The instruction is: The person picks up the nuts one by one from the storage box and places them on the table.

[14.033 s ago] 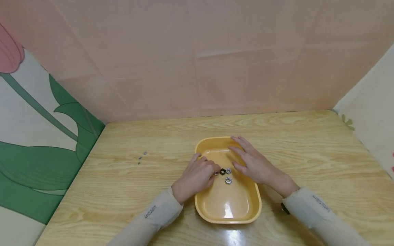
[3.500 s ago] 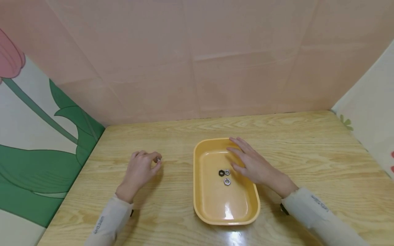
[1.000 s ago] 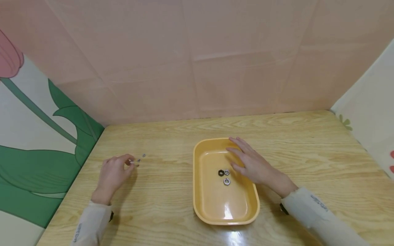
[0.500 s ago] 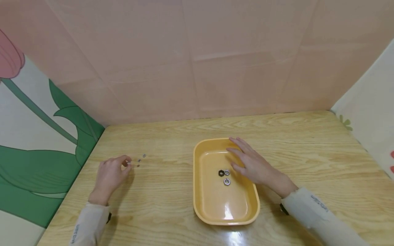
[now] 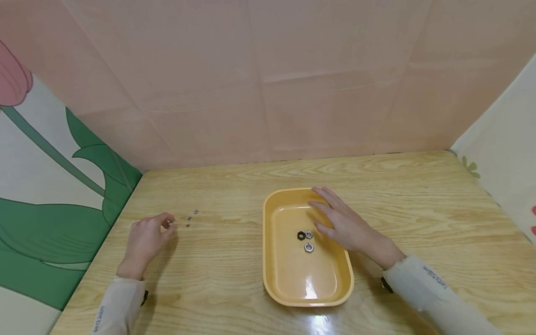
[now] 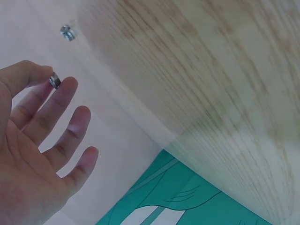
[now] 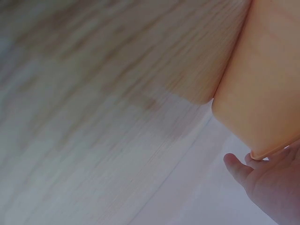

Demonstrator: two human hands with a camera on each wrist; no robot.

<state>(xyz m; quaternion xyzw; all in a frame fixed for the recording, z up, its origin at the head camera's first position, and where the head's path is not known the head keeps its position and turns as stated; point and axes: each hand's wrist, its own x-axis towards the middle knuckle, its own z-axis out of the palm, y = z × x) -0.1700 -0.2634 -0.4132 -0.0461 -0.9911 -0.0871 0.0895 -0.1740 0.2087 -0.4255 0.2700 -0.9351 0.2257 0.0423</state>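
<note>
My left hand [image 5: 144,239] pinches a small silver nut [image 6: 55,80] between thumb and forefinger, low over the left part of the table. Just right of its fingertips, three tiny nuts lie in a short slanting row, the farthest one [image 5: 196,211] at the back. My right hand [image 5: 345,225] lies across the right rim of a yellow tray [image 5: 268,274], its fingers spread and loosely bent. Inside the tray sit a black nut [image 5: 301,236], a silver nut [image 5: 309,235] touching it and another silver nut [image 5: 309,248] nearer me.
The wood-grain table [image 5: 226,260] runs back to a pink covered wall [image 5: 259,93]. A side wall with painted green leaves [image 5: 37,232] borders the left edge, and a pale wall [image 5: 502,153] the right.
Since 14 seconds ago, my left hand has carried a nut from the tray to the table's left. Over the last second it shifts slightly left, away from the tiny nuts. My right hand stays put.
</note>
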